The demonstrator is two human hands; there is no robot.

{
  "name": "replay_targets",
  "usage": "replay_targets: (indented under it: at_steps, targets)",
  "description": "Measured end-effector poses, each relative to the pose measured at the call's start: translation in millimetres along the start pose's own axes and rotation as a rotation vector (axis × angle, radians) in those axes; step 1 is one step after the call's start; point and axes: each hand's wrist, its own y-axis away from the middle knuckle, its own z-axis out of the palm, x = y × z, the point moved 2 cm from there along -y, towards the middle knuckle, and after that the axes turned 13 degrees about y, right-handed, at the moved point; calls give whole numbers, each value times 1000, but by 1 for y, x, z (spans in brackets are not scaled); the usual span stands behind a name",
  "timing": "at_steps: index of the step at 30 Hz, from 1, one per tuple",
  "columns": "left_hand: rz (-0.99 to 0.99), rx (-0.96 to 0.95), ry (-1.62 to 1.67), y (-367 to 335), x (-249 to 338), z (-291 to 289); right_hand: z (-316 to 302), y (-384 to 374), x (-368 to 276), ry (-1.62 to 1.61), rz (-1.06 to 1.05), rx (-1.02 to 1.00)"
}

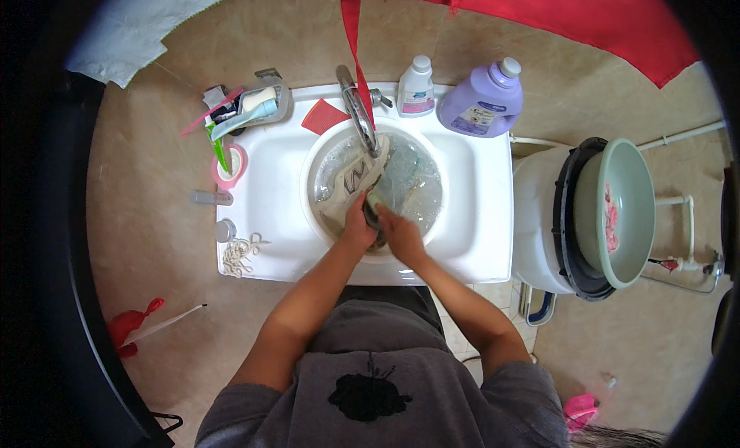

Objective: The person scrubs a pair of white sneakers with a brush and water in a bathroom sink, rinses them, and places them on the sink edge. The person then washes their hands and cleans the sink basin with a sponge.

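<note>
A pale sneaker (356, 180) with a dark mark on its side lies tilted in a white basin (312, 166) of sudsy water, beneath the tap (358, 109). My left hand (360, 223) is closed around the near end of the sneaker. Close beside it, my right hand (402, 234) is closed and slightly blurred by motion; what it grips is hidden. Between the two hands shows a small greenish, dark-edged patch that I cannot identify. Under the water at the basin's right is a pale shape (416, 201), too blurred to name.
The basin sits in a white sink (478, 209). Along its rim stand a purple jug (482, 101), a white bottle (417, 87), an orange-red cloth (324, 116), a toiletries container (266, 101) and coiled white laces (240, 255). A red cloth (532, 16) hangs above; a pale green basin (626, 213) leans right.
</note>
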Motion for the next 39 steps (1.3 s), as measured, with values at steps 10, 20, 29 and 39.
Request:
replay_targets:
  at_steps: [10, 20, 29, 39]
  targets:
    - [-36, 18, -162, -10, -1, -8, -12, -68, 60, 707, -5, -33]
    - [-6, 122, -161, -22, 3, -26, -5, 8, 16, 224, -79, -158]
    - [25, 97, -363, -19, 3, -25, 2, -97, 67, 626, 28, -94]
    - [-54, 146, -245, -34, 10, -38, -4, -17, 21, 310, -22, -151]
